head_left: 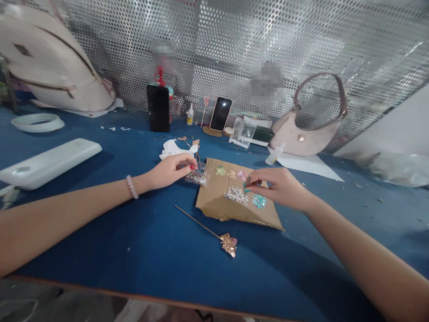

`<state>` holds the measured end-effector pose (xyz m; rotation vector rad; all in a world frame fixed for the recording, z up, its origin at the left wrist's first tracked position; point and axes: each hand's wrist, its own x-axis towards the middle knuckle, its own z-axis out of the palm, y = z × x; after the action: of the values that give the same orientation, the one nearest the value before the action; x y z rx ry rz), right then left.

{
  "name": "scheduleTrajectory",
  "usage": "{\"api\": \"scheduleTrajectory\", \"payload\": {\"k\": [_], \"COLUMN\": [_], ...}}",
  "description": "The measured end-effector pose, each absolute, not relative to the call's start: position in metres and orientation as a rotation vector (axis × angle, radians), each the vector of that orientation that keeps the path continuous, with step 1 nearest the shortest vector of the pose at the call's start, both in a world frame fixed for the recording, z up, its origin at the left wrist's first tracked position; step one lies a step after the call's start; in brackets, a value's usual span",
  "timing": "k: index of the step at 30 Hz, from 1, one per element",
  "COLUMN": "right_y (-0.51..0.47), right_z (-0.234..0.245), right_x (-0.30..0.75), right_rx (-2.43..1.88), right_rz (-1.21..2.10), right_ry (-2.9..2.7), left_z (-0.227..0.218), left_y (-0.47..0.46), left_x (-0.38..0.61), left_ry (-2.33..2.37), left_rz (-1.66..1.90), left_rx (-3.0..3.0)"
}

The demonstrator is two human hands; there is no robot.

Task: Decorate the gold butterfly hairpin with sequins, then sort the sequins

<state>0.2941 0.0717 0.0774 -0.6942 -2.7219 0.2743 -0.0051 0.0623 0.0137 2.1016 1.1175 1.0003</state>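
Note:
My left hand pinches the upper edge of a small clear plastic bag of tiny shiny gems, beside a piece of cardboard. Over the right half of the cardboard is my right hand, its thumb and forefinger closed together; whatever is between them is too small to make out. Sorted on the cardboard are small piles of green gems, gold gems, pink gems, silver gems and turquoise gems. In front lies a gold hairpin with a butterfly-like end.
A white power bank and a tape roll lie left. Behind stand a black phone, a glue bottle and another phone. A handbag sits back right, a backpack back left. White paper lies beyond my left hand.

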Motion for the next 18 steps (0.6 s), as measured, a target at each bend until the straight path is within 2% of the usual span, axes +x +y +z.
{"api": "scheduleTrajectory", "payload": {"k": [18], "right_y": [0.124], "right_z": [0.074], "right_x": [0.271], "right_rx": [-0.941], "right_rz": [0.234], "right_ry": [-2.598], "left_z": [0.011], "left_y": [0.062], "left_x": [-0.008], "left_ry": [1.108], "left_rz": [1.000], "left_rx": [2.103]}}
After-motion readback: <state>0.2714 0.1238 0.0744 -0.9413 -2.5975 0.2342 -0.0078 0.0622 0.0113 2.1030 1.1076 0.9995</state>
